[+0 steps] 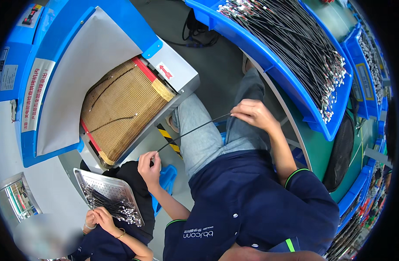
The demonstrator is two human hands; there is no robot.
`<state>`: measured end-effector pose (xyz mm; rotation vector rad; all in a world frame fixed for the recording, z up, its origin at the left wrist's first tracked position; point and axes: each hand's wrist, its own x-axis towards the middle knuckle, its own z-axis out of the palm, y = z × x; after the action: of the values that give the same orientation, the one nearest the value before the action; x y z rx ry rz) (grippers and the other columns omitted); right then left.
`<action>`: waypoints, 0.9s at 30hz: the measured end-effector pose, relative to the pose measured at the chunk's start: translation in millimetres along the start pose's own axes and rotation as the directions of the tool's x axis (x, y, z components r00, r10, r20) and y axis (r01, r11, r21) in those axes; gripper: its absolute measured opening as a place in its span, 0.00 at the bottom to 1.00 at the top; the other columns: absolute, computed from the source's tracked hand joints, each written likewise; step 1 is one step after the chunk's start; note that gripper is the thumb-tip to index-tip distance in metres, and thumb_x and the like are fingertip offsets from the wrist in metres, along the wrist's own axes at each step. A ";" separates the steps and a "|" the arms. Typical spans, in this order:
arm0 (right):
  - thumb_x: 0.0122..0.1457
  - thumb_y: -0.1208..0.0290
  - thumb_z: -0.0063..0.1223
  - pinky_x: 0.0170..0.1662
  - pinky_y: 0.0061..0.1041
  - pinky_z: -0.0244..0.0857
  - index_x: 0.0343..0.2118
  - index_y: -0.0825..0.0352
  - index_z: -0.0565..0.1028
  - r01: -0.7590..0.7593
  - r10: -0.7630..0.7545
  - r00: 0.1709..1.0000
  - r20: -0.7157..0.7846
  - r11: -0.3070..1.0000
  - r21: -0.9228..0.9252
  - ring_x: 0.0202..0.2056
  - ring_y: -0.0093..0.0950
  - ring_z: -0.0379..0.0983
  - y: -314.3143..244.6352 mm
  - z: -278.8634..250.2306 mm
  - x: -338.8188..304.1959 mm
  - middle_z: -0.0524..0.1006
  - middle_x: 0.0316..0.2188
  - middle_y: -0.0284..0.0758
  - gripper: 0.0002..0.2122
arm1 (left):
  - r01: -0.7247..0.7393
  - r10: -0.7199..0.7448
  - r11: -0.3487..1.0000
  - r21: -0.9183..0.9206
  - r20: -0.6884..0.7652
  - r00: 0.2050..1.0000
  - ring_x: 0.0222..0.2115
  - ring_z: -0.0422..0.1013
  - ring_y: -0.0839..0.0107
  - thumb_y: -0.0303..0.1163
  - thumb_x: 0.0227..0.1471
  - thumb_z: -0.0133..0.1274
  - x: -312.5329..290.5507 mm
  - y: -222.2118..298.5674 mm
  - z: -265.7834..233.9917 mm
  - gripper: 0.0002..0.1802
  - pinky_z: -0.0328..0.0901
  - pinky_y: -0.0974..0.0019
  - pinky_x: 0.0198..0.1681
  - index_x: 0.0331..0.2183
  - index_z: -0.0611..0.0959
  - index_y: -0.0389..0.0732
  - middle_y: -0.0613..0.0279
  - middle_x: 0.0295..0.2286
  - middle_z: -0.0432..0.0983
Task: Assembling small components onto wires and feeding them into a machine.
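A thin black cable (pixel 194 129) is stretched nearly straight across my lap, rising toward the right. My left hand (pixel 149 167) pinches its lower end beside the conveyor's near corner. The other end is between the fingertips of my right hand (pixel 254 114), above my knee. My fingers hide both cable ends. To the left, a brown mesh conveyor belt (pixel 130 98) runs into a blue and white machine (pixel 88 56), with several black cables (pixel 104 91) lying on the mesh.
A large blue bin (pixel 269 65) full of black cables with white connectors stands at the right on a green table (pixel 301 150). At lower left, a person's hands (pixel 101 219) work by a perforated metal tray (pixel 126 188) of cables. A blue stool (pixel 167 178) stands between us.
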<state>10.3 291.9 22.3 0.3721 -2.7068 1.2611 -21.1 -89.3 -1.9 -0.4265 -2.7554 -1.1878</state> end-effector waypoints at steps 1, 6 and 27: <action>0.47 0.77 0.61 0.29 0.27 0.66 0.28 0.68 0.77 -0.004 0.004 1.000 0.003 1.000 -0.002 0.25 0.32 0.73 -1.8 1.4 0.1 0.76 0.24 0.36 0.05 | 0.001 -0.001 1.000 0.001 0.006 1.000 0.25 0.71 0.66 0.17 0.39 0.58 -0.7 -1.7 -1.5 0.08 0.66 0.69 0.29 0.27 0.80 0.35 0.58 0.24 0.76; 0.48 0.77 0.60 0.29 0.27 0.66 0.28 0.68 0.76 0.004 -0.004 0.999 0.040 1.000 -0.007 0.25 0.32 0.73 -18.1 11.8 12.6 0.75 0.23 0.36 0.05 | 0.001 -0.001 1.000 0.011 -0.006 1.000 0.25 0.71 0.66 0.17 0.39 0.58 2.5 -8.5 -21.9 0.08 0.66 0.69 0.29 0.27 0.80 0.35 0.58 0.25 0.76; 0.47 0.69 0.59 0.43 0.31 0.63 0.26 0.63 0.77 0.142 -0.147 0.988 -0.038 0.984 -0.106 0.38 0.33 0.69 -151.1 140.1 228.5 0.73 0.29 0.33 0.05 | 0.218 -0.200 0.972 0.082 -0.185 0.962 0.32 0.69 0.70 0.27 0.49 0.56 92.3 -126.7 -220.3 0.05 0.63 0.69 0.37 0.30 0.80 0.35 0.60 0.29 0.73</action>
<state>-169.6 52.8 94.1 0.5106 -2.6390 1.0745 -149.1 -312.6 81.1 -0.0174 -2.7423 -1.0608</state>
